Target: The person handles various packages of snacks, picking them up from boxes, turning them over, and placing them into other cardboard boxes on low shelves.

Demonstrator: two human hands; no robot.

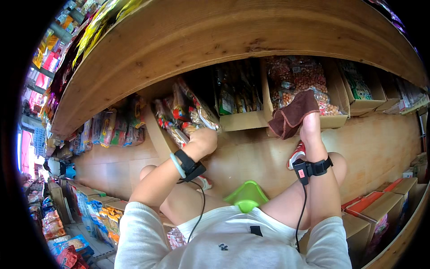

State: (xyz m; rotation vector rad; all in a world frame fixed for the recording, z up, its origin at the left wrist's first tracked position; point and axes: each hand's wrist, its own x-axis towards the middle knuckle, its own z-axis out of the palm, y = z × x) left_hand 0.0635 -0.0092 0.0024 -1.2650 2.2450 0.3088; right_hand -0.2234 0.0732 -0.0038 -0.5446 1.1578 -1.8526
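My right hand (310, 122) grips a brown cloth (295, 112) that hangs in front of an open cardboard box (332, 121) holding clear bags of round reddish snacks (309, 75). My left hand (204, 140) is curled at the front right corner of another cardboard box (158, 134), which sits askew on the floor under the shelf. Long shiny snack packets (181, 111) fill that box. The left fingers are turned away, so what they hold is hidden. Between the two boxes stands a third carton (243, 121) with dark packets in it.
A wooden shelf (242, 30) overhangs the boxes. Below my body is a green plastic stool (247, 195). Cartons with red tops (376, 201) stand behind me on the right. Bagged goods (111, 126) line the floor at left, and orange packets (109, 218) sit behind me.
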